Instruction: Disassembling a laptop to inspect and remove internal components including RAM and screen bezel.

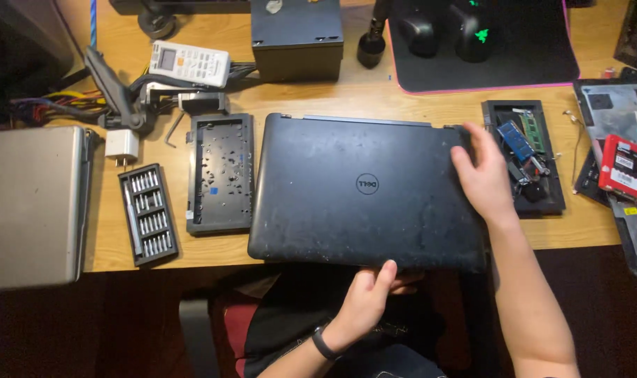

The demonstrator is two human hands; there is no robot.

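Note:
A closed black laptop [346,189] lies lid-up across the middle of the wooden desk [374,101], its front edge overhanging toward me. My left hand [371,294] grips that front edge from below, thumb on top of the lid. My right hand [481,175] lies flat on the lid's right end, with the fingers curled over the far right corner.
Left of the laptop lie a black plastic cover panel [220,175], a screwdriver bit set [147,213], a white charger plug [122,145] and a silver laptop [31,206]. Right of it sit a black tray of memory sticks [525,157] and a red drive [624,168]. Behind stand a black box [297,38], a remote [190,63] and a mouse mat [486,49].

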